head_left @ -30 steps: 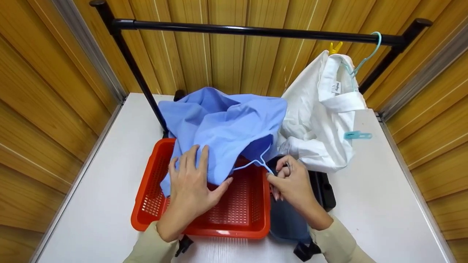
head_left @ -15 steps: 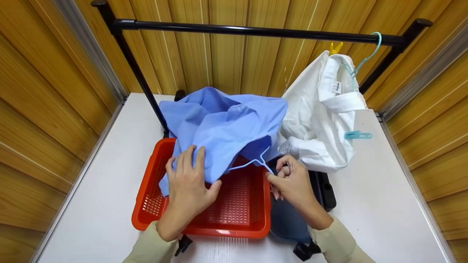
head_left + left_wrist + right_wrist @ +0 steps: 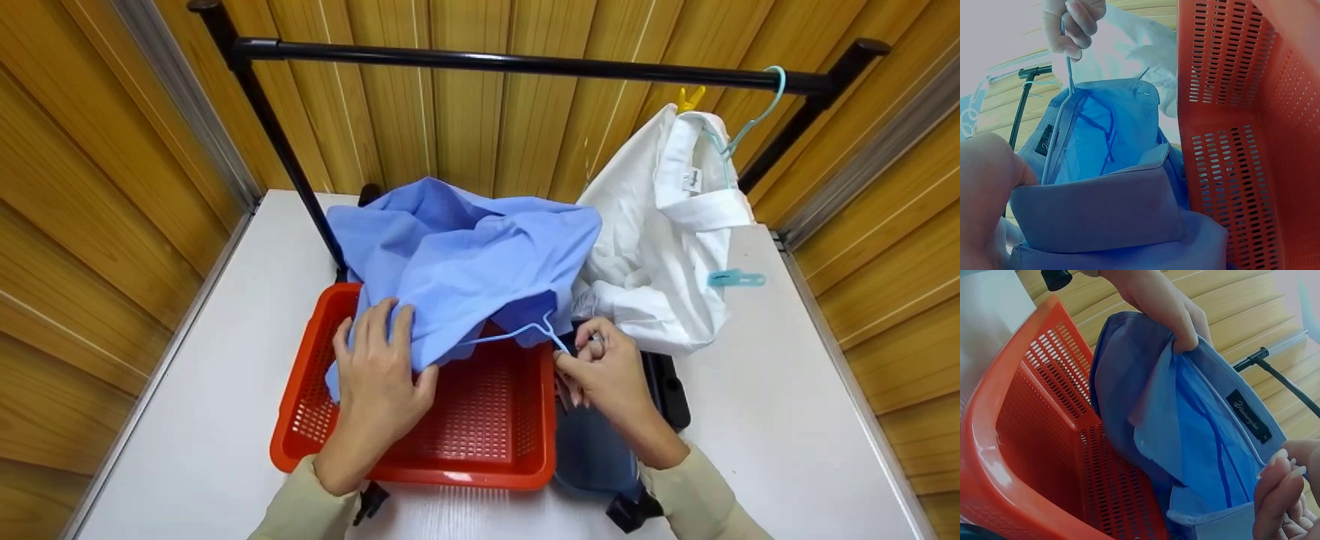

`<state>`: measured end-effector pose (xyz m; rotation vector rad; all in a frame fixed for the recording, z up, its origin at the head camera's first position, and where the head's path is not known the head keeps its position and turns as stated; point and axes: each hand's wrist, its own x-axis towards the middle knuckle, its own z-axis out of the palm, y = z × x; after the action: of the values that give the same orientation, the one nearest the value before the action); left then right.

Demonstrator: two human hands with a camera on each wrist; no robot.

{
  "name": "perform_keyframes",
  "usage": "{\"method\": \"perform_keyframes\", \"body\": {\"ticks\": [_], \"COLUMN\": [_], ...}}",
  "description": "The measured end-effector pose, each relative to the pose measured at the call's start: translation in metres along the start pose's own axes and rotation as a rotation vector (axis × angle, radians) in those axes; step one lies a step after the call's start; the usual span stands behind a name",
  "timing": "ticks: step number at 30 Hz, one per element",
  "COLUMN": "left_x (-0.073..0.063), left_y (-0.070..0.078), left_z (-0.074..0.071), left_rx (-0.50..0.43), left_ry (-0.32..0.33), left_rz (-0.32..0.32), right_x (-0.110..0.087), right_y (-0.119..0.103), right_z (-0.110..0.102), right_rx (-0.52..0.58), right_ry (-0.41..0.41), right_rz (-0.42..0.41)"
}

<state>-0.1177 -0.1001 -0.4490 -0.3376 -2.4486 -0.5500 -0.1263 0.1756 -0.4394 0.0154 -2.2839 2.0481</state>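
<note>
A light blue shirt (image 3: pixel 465 255) lies bunched over the back of a red basket (image 3: pixel 536 471). Its neck opening faces me, and a dark label (image 3: pixel 1248 417) shows inside the collar (image 3: pixel 1098 219). My left hand (image 3: pixel 382 386) pinches the collar's left side, thumb inside and fingers over the cloth. In my right hand (image 3: pixel 611 379), a thin blue clothes hanger (image 3: pixel 529 328) is pinched by its hook. One arm of the hanger runs into the neck opening at the left; the ends under the cloth are hidden.
A black rack's rail (image 3: pixel 480 61) crosses above. White trousers or similar white cloth (image 3: pixel 637 247) hang at the right on a mint hanger (image 3: pixel 772 101), with a yellow clip (image 3: pixel 688 97) and a teal clip (image 3: pixel 735 278). A dark blue-grey container (image 3: pixel 592 457) stands right of the basket.
My left hand has slid a little left, drawing the collar over the hanger's left arm. My right hand and the hanger have shifted slightly right, and the shirt's right side has spread outward.
</note>
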Motion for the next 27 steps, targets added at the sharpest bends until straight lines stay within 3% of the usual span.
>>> {"method": "perform_keyframes", "body": {"ticks": [8, 16, 27], "left_x": [-0.001, -0.001, 0.0], "left_y": [-0.003, -0.004, -0.008], "left_z": [-0.001, -0.002, -0.001], "left_rx": [-0.018, -0.017, -0.045], "left_ry": [-0.006, -0.063, -0.071], "left_rz": [0.013, -0.006, 0.009], "right_x": [0.003, 0.005, 0.009], "right_y": [0.005, 0.007, 0.011], "right_z": [-0.003, -0.005, -0.011], "right_rx": [0.013, 0.043, 0.0], "right_ry": [0.008, 0.011, 0.043], "right_rz": [0.006, 0.001, -0.025]}}
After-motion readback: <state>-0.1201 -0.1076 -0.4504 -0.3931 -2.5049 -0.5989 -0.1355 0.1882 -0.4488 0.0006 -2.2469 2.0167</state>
